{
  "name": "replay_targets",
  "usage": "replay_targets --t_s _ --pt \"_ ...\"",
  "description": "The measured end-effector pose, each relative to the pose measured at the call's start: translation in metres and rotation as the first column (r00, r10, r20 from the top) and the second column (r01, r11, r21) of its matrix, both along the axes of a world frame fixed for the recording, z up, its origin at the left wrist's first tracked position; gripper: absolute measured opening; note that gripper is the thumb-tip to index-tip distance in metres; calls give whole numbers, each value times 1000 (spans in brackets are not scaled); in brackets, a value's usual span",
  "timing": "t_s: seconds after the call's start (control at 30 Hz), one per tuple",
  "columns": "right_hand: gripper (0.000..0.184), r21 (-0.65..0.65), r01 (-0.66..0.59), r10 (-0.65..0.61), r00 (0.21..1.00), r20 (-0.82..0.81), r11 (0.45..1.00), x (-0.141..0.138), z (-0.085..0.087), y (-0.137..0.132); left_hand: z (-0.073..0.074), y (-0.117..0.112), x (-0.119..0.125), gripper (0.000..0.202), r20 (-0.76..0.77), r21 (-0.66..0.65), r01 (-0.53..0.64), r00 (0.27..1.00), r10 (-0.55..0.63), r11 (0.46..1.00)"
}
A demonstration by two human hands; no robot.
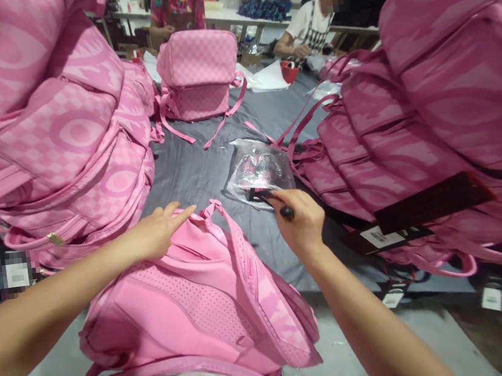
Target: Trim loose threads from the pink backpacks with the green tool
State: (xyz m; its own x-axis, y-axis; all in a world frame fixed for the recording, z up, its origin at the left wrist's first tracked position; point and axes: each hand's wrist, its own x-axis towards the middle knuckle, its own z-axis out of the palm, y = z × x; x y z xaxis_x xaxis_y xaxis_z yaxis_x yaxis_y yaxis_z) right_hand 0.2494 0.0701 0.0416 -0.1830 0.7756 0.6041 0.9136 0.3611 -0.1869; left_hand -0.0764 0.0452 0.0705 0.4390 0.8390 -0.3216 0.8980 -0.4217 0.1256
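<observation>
a gray-covered table [206, 172] is stretching between heaped pink bags [88, 125]. at its near edge i seem to be steadying a pink backpack [200, 298]; my left hand [151, 234] is lying at its top, though i can't tell if those fingers are pinching fabric. my right hand [303, 218] is clenching a black object [287, 213] by the clear plastic bag [259, 162], likely calling for a sure grip. my fist is hiding most of it, and shine is obscuring the bag's insides.
</observation>
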Motion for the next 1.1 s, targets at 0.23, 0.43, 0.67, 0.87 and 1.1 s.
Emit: replay_targets --t_s 0.23,0.43,0.67,0.87,1.1 --pt "29 291 -500 507 860 57 816 -40 10 -63 2 -4 0 95 22 11 -24 999 23 1000" --pt "12 147 -392 417 877 -239 908 -66 20 -79 4 -6 -1 93 28 13 -22 999 22 1000" --pt "17 -469 -518 279 828 -487 715 -114 18 -72 -3 -16 -18 81 359 -36 -160 919 162 986" --pt "17 -683 -253 314 949 -36 685 -139 21 -69 -19 -60 -54 85 647 -190 -294 681 345 937" --pt "17 -773 -225 533 829 168 593 -164 26 -60 -24 -70 -57 92 622 -159 -310 706 339 937"
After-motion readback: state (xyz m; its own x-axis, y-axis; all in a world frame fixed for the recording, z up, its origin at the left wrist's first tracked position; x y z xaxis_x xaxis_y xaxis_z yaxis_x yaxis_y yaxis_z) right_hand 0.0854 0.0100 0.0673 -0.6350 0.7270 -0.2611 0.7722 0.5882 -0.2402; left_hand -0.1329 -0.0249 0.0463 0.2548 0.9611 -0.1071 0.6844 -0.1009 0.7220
